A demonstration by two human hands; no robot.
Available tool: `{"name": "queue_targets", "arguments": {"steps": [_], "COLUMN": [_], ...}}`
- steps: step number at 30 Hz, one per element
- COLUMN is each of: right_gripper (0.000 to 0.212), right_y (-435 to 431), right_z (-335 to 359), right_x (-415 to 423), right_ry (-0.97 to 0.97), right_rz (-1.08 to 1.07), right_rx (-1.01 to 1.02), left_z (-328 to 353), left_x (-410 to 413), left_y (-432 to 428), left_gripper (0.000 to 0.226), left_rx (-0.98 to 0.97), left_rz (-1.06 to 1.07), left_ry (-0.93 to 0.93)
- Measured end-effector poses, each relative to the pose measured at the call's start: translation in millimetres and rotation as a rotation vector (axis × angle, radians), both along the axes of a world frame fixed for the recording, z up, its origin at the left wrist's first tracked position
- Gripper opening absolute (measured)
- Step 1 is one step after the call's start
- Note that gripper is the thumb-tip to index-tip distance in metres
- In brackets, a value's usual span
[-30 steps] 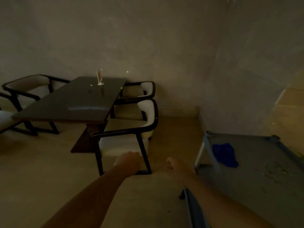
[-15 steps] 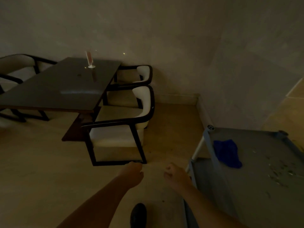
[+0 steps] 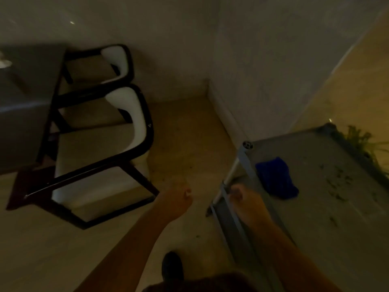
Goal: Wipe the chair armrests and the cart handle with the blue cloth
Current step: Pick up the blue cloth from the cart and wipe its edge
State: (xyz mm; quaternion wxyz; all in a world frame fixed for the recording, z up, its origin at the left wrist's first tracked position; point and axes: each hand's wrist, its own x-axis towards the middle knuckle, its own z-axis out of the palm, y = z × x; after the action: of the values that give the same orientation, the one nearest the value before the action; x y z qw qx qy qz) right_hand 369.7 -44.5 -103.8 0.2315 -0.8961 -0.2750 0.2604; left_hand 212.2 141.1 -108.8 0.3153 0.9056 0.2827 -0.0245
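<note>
The room is dim. A crumpled blue cloth lies on the grey cart's top shelf, near its left rail. My right hand is loosely curled over that left rail, a short way left of the cloth, holding nothing. My left hand hovers as a loose fist over the floor between cart and chair. The near chair, white-cushioned with a dark frame, has its armrest running toward me. A second chair stands behind it.
A dark table fills the left edge, both chairs tucked against it. Walls meet in a corner behind. Small bits of debris dot the cart shelf. A green plant shows beyond the cart. My dark shoe is on the beige floor.
The view has swung down and to the right, closer to the cart. My right hand moved right, over the cart's rail near the cloth. My left hand stayed a loose fist.
</note>
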Motion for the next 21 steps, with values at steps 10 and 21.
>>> {"name": "queue_targets", "arguments": {"steps": [10,21], "right_gripper": [0.035,0.083], "right_y": [-55.3,-79.3], "right_z": [8.6,-28.9], "right_x": [73.5,130.7], "right_ry": [-0.136,-0.19], "right_rz": [-0.445,-0.509], "right_rx": [0.043,-0.157], "left_z": [11.7,11.2], "left_x": [141.4,265.0], "left_y": [-25.1,-90.2], "left_gripper": [0.008,0.068], "left_rx": [-0.079,0.257], "left_rz": [-0.311,-0.88], "left_ry": [-0.126,0.047]}}
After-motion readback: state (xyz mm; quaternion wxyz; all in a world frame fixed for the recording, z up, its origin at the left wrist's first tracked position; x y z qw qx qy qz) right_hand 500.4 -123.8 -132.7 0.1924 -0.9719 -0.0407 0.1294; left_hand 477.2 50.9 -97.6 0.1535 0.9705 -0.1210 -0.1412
